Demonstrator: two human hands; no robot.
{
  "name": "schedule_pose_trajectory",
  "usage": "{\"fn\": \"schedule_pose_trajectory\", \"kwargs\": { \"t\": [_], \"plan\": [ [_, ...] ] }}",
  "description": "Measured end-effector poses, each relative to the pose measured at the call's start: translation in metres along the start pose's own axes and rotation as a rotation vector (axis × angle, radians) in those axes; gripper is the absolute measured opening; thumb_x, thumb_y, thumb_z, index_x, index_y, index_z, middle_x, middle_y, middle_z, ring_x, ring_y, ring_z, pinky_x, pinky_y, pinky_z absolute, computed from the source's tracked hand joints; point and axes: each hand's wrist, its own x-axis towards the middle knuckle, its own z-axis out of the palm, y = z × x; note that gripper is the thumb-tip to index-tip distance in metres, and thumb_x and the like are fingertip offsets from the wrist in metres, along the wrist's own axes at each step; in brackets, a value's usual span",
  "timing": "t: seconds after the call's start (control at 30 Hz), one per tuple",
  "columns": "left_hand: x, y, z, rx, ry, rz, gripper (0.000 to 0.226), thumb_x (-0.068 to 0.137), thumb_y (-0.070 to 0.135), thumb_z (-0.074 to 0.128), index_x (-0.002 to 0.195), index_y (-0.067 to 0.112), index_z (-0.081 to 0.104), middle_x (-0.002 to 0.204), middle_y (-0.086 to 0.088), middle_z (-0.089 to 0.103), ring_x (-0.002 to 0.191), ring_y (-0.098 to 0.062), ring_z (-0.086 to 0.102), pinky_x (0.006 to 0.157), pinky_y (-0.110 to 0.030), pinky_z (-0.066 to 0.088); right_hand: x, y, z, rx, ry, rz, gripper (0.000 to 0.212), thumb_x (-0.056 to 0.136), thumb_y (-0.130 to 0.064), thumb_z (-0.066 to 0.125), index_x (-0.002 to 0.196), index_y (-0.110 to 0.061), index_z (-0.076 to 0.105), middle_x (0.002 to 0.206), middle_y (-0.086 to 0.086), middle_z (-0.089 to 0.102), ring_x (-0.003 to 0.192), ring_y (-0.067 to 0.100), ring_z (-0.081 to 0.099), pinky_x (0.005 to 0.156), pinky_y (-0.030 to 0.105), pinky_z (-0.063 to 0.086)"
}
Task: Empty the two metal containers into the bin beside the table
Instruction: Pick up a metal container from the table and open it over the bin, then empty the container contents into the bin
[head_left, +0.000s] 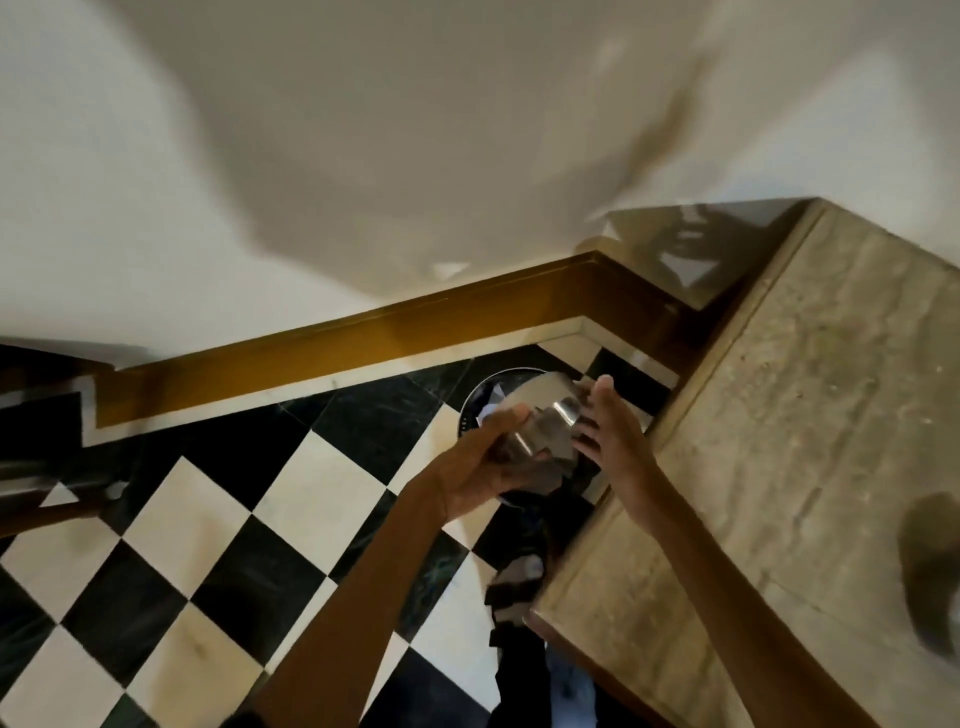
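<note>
Now my left hand (480, 460) has its fingers clamped on a tipped metal container (540, 421) over the bin (470, 410) beside the table (810, 415); my right hand (605, 428), fingers spread, steadies it. Next I'd shake it empty.

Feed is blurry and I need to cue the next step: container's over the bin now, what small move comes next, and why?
Probably tip it further, mouth down. The left hand grips the shiny round metal container directly above the round dark bin on the chequered floor beside the pale stone table; the open right hand steadies its side. Whether the contents have fallen is unclear.
</note>
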Motion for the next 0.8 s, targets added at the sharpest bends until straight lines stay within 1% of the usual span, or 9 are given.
{"fn": "schedule_pose_trajectory", "kwargs": {
  "t": [0.1, 0.17, 0.3, 0.4, 0.53, 0.6, 0.67, 0.73, 0.8],
  "plan": [
    [0.024, -0.009, -0.013, 0.293, 0.132, 0.118, 0.04, 0.081, 0.019, 0.081, 0.118, 0.017, 0.066, 0.121, -0.011, 0.072, 0.116, -0.031, 0.066, 0.103, -0.041, 0.053, 0.024, 0.006, 0.003, -0.06, -0.025, 0.065, 0.103, 0.071, -0.094, 0.025, 0.143, -0.023, 0.046, 0.146, 0.013, 0.052, 0.131, 0.028, 0.053, 0.109, 0.049, 0.043],
    [0.038, -0.016, -0.021, 0.608, 0.266, 0.211, 0.055, 0.076, 0.023, 0.087, 0.124, 0.026, 0.059, 0.119, 0.003, 0.066, 0.111, -0.02, 0.065, 0.092, -0.029, 0.056, 0.037, 0.013, 0.006, -0.104, -0.033, 0.078, 0.107, 0.068, -0.095, 0.025, 0.143, -0.021, 0.045, 0.142, 0.014, 0.054, 0.13, 0.027, 0.052, 0.112, 0.052, 0.041],
    [0.057, -0.032, -0.035, 1.037, 0.401, 0.381, 0.124, 0.051, 0.046, 0.097, 0.153, 0.024, 0.029, 0.144, 0.005, 0.043, 0.127, -0.01, 0.042, 0.105, -0.03, 0.042, 0.045, 0.02, 0.012, -0.171, 0.005, 0.061, 0.084, 0.087, -0.078, 0.021, 0.145, -0.021, 0.045, 0.139, 0.006, 0.053, 0.123, 0.022, 0.051, 0.096, 0.033, 0.044],
    [0.061, -0.044, -0.035, 1.195, 0.412, 0.547, 0.126, 0.05, 0.046, 0.097, 0.151, 0.02, 0.026, 0.145, 0.001, 0.037, 0.124, -0.007, 0.036, 0.105, -0.03, 0.04, 0.04, 0.024, 0.016, -0.244, 0.036, -0.005, 0.061, 0.101, -0.056, 0.023, 0.148, -0.021, 0.041, 0.127, -0.006, 0.045, 0.114, 0.009, 0.043, 0.076, 0.01, 0.037],
    [0.057, -0.052, -0.04, 1.303, 0.449, 0.626, 0.127, 0.047, 0.049, 0.095, 0.149, 0.023, 0.024, 0.151, 0.0, 0.033, 0.134, -0.021, 0.039, 0.11, -0.042, 0.045, 0.025, 0.023, 0.017, -0.369, 0.02, -0.074, 0.055, 0.102, -0.052, 0.025, 0.146, -0.023, 0.041, 0.128, -0.001, 0.05, 0.107, 0.012, 0.05, 0.056, 0.0, 0.045],
    [0.052, -0.05, -0.04, 1.332, 0.442, 0.611, 0.129, 0.046, 0.049, 0.094, 0.15, 0.029, 0.02, 0.157, 0.002, 0.031, 0.137, -0.023, 0.039, 0.109, -0.044, 0.046, 0.011, 0.022, 0.018, -0.557, -0.01, -0.172, 0.062, 0.1, -0.058, 0.024, 0.15, -0.023, 0.035, 0.147, 0.006, 0.046, 0.13, 0.025, 0.05, 0.078, 0.011, 0.056],
    [0.045, -0.048, -0.039, 1.387, 0.423, 0.662, 0.129, 0.048, 0.058, 0.09, 0.152, 0.027, 0.019, 0.159, 0.001, 0.033, 0.14, -0.023, 0.04, 0.113, -0.048, 0.043, -0.008, 0.021, 0.021, -0.862, -0.003, -0.406, 0.076, 0.095, -0.066, 0.02, 0.157, -0.021, 0.017, 0.166, 0.008, 0.02, 0.153, 0.027, 0.02, 0.115, 0.038, 0.04],
    [0.04, -0.044, -0.036, 1.405, 0.385, 0.713, 0.123, 0.056, 0.069, 0.081, 0.153, 0.022, 0.022, 0.159, -0.002, 0.034, 0.141, -0.024, 0.039, 0.116, -0.049, 0.038, -0.023, 0.022, 0.022, -1.086, 0.031, -0.672, 0.085, 0.093, -0.068, 0.023, 0.158, -0.013, 0.011, 0.168, 0.009, 0.005, 0.156, 0.025, 0.006, 0.123, 0.043, 0.022],
    [0.037, -0.04, -0.034, 1.441, 0.365, 0.751, 0.121, 0.059, 0.073, 0.077, 0.153, 0.018, 0.025, 0.158, -0.005, 0.036, 0.142, -0.025, 0.038, 0.117, -0.05, 0.035, -0.027, 0.026, 0.017, -1.361, -0.062, -0.776, 0.093, 0.092, -0.071, 0.025, 0.157, -0.008, 0.007, 0.166, 0.013, 0.001, 0.155, 0.029, 0.003, 0.125, 0.049, 0.017]
  ]
}}
